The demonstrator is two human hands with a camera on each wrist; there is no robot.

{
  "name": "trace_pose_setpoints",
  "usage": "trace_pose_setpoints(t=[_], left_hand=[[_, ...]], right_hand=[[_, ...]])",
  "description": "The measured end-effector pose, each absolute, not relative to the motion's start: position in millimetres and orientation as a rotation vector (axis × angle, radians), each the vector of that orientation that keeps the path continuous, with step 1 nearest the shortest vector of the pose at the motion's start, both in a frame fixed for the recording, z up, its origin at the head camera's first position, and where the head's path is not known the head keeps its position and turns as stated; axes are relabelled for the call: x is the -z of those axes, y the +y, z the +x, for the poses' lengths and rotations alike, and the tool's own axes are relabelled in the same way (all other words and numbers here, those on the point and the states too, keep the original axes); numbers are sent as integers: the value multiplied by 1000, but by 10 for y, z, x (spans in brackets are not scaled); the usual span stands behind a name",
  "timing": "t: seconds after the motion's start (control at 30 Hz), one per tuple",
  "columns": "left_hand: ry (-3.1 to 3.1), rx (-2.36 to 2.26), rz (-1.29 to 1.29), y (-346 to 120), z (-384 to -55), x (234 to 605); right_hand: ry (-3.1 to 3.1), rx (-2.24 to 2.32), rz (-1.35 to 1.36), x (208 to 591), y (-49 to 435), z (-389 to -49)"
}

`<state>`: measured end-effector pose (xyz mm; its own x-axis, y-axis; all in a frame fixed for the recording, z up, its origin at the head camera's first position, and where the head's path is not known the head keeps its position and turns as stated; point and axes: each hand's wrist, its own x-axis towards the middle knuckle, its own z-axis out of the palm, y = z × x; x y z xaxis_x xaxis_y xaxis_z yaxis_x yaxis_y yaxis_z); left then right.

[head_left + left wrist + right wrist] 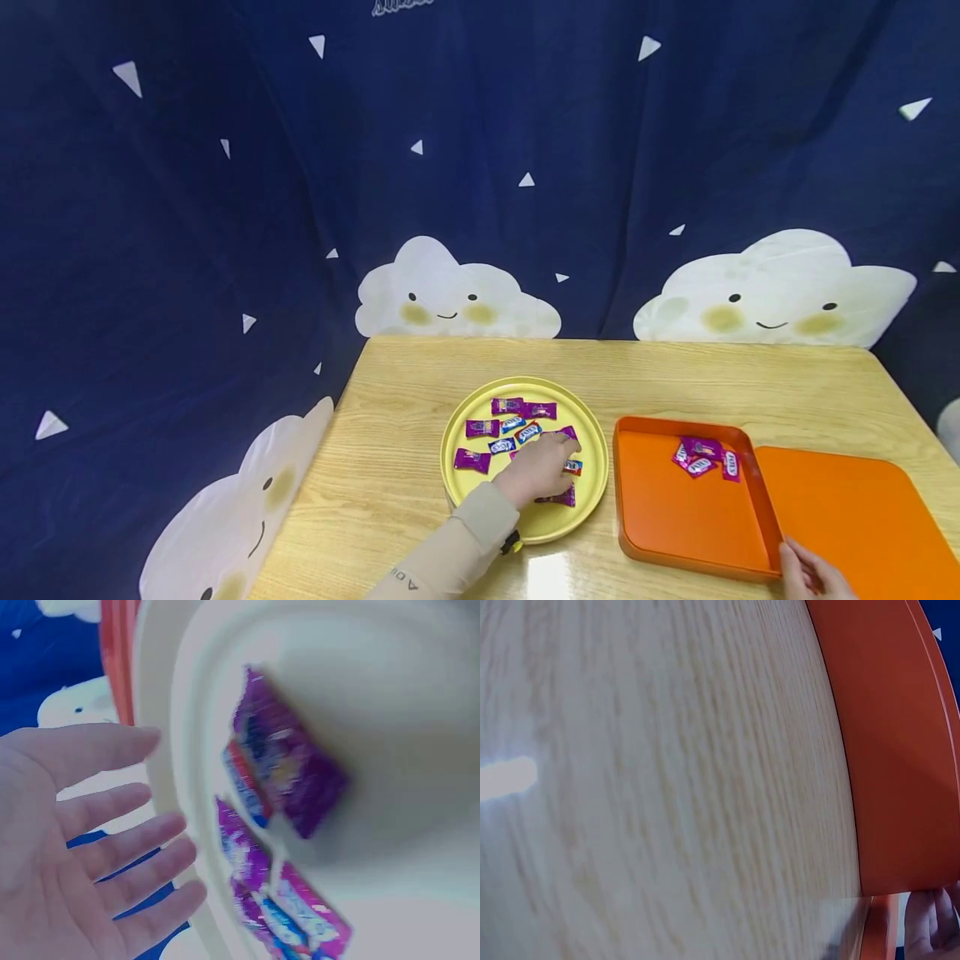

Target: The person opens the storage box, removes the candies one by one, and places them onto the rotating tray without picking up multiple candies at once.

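Behind everything, a dark blue curtain [465, 108], printed with white triangles [527, 180] and clouds [457, 287]. In front, a pale wood counter [405, 392]. On its right, a flat orange panel [847, 508], partly out of frame; just left of that, an orange tray [675, 525] with raised walls; further left, a round yellow tray [551, 523].

Next down in size, the left hand [538, 471], over the near right part of the yellow tray, fingers straight and spread in the left wrist view, nothing on the palm — an open grip. Contact with the tray or its contents: cannot tell. Then the right hand [813, 575], at the near right corner of the orange tray, fingers bent at the wall: to all appearance, a pinching grip on that corner.

Smallest, the wrapped candies [528, 432]. In the yellow tray, purple packets [482, 427] among smaller blue-and-white pieces [502, 446], some partly behind the left hand. In the orange tray, a small cluster toward the far right corner: a purple packet [703, 448] with pink-and-white pieces [731, 467] close around it.

Looks, from the reach, like the step of selecting a candy from the yellow tray. Seems to call next for a light pinch on a single wrapper — no dragging of neighbours — with the orange tray held steady.
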<state>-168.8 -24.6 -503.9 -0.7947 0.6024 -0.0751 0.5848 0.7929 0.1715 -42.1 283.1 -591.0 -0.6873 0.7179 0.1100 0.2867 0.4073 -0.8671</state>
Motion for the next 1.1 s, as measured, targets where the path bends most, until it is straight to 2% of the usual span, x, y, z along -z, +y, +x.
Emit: trace_pose_setpoints(t=[0.43,0.73,1.1], left_hand=[[2855,-257,925,278,-1921,4929],[2829,-11,931,740,-2000,4946],[2765,84,1104,1307,-1945,4851]], right_hand=[[-2173,-1188,-832,5925,2826,-393],[-2197,-1188,-870,5941,2844,-396],[-2159,-1191,-873,5878,2799,-397]])
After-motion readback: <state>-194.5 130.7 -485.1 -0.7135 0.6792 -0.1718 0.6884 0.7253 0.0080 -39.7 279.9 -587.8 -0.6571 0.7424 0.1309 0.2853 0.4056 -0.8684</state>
